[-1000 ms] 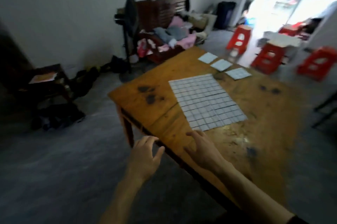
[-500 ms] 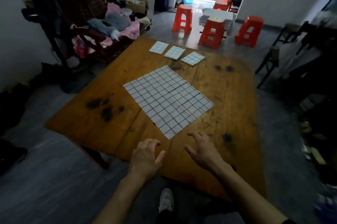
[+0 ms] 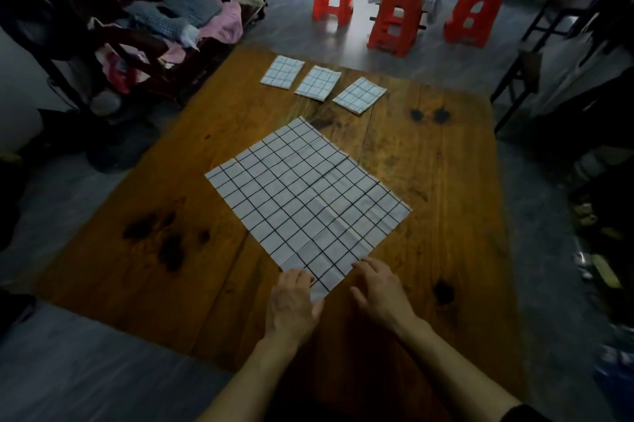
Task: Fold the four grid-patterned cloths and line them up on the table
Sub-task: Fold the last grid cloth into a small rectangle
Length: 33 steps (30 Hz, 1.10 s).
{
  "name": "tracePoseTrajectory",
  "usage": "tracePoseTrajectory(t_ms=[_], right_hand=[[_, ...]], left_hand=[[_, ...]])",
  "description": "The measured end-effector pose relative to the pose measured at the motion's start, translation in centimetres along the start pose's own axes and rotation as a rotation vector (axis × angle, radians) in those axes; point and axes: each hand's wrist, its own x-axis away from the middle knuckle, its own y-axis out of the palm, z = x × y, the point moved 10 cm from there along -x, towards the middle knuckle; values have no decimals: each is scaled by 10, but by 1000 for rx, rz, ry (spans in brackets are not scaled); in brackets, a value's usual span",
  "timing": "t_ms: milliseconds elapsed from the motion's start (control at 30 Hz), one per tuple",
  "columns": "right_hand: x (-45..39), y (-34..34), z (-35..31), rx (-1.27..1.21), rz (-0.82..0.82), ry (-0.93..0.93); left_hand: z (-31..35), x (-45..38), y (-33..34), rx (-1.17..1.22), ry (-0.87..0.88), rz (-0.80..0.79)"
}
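Our left hand [image 3: 291, 305] and right hand [image 3: 379, 287], fingers relaxed and holding nothing, touch the near corner of the unfolded white grid-patterned cloth [image 3: 305, 195] on the brown wooden worktop [image 3: 429, 181].

No text, label, brand, number or sign can be read anywhere in the frame. The unfolded cloth [image 3: 305, 202] at the centre and the three folded cloths [image 3: 322, 82] above it carry only a plain dark grid, and the red stools [image 3: 394, 18] along the top show no lettering.
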Motion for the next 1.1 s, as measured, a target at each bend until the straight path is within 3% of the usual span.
tracePoseTrajectory(t_ms=[233,400,833,967,1100], right_hand=[[-16,24,-10,132,-110,-62],[-19,37,-5,121,-117,-52],[-33,9,-17,6,186,-150],[-29,-15,-21,-55,372,-119],[-16,-20,-40,-24,410,-128]], left_hand=[[-11,-16,30,-168,78,-70],[-17,-25,28,-151,106,-38],[-29,-25,-32,87,285,39],[-50,-11,-63,214,305,68],[-77,12,-90,266,259,123]])
